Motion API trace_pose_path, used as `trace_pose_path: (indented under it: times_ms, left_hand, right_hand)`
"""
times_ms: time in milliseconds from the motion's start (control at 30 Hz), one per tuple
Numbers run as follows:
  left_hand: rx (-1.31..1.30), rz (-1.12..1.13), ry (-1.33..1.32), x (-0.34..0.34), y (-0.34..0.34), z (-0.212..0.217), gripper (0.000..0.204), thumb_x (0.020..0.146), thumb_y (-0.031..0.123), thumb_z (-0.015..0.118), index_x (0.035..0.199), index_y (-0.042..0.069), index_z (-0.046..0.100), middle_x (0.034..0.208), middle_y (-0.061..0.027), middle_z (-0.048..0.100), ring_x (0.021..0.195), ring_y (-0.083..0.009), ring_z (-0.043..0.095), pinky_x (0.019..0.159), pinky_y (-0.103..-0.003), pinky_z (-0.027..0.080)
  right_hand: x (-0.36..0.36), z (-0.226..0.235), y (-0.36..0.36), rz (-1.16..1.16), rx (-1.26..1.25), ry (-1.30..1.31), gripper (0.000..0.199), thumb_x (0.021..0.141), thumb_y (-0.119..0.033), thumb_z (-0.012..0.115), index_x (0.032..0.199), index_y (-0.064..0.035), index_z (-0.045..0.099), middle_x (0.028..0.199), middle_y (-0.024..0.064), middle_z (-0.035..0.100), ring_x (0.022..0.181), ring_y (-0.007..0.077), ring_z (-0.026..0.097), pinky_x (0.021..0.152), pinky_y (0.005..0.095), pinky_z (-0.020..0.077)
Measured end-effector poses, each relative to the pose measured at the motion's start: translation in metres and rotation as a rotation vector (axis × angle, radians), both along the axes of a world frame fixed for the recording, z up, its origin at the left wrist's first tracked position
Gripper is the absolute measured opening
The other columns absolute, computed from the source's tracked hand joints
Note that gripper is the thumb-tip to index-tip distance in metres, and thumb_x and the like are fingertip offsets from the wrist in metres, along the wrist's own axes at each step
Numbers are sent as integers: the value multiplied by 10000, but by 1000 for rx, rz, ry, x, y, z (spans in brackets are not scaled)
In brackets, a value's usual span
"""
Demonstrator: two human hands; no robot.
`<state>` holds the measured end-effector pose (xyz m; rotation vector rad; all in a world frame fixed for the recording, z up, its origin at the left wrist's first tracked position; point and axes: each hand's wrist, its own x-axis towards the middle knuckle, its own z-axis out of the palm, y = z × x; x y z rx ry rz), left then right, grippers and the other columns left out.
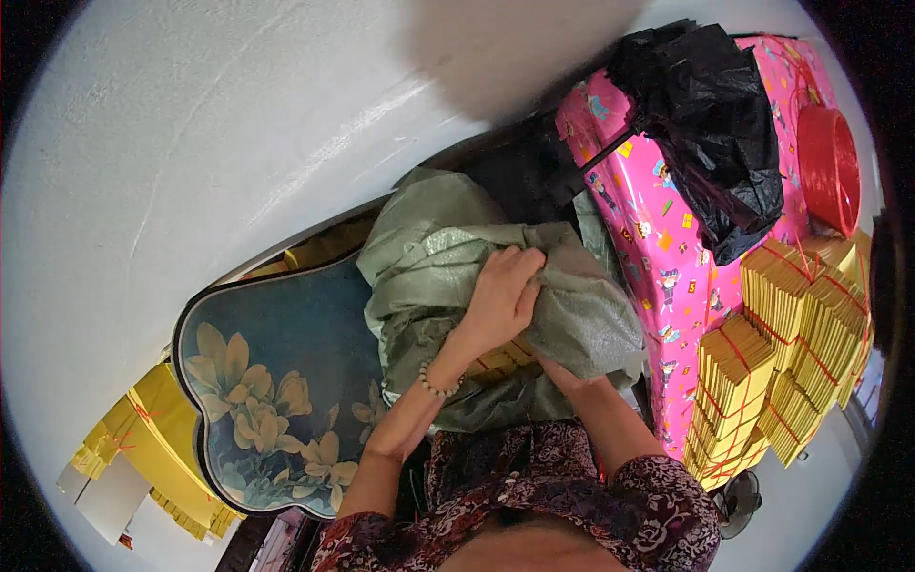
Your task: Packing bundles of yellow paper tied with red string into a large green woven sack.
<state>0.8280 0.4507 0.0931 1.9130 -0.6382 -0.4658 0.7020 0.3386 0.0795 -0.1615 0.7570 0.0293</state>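
Note:
A large grey-green woven sack lies crumpled in front of me, its mouth facing my body. My left hand, a beaded bracelet on its wrist, is closed on the folded cloth near the sack's opening. My right hand goes in under the raised flap of the sack; only its wrist and forearm show, and its fingers are hidden. Between my arms, just inside the opening, a yellow paper bundle with red ties is partly visible.
To the left stands a blue board with a flower print, yellow bundles behind it. On the right, a pink patterned cover carries a black umbrella and a red tape roll. Tied yellow stacks stand nearer. A white wall rises beyond.

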Motion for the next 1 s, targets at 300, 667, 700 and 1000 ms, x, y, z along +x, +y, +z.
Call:
trace_pose_path:
  times_ms: [300,667,700,1000]
  left_hand:
    - [275,-203,140,127,54,-37,518,787,171,641,1264,72,464,1345,-108,394,1198,-270,418,990,-390,373]
    - [417,-183,529,148,39,-116,241,890,199,518,1001,15,625,906,-110,664,870,-227,611,821,-328,453]
    - [415,-186,532,148,35,-112,241,890,199,518,1001,15,625,906,-110,664,870,-227,611,821,-328,453]
    - [371,116,633,147,50,-94,474,940,296,329,1221,-58,473,1190,-152,554,1059,-234,532,962,-308,382]
  right_hand:
    - [25,4,10,-35,2,157,473,890,-274,538,1298,-85,389,1297,106,434,1211,226,401,1058,351,263]
    - [22,-3,-3,282,-292,133,505,881,-311,548,1305,-92,385,1310,114,427,1215,237,402,1061,370,265]
    - [21,-4,-3,312,-318,133,507,880,-314,549,1306,-93,385,1311,115,427,1216,238,403,1061,372,266]
    - [15,-10,-5,587,-540,113,533,872,-344,558,1312,-98,383,1321,121,421,1219,247,404,1064,388,267]
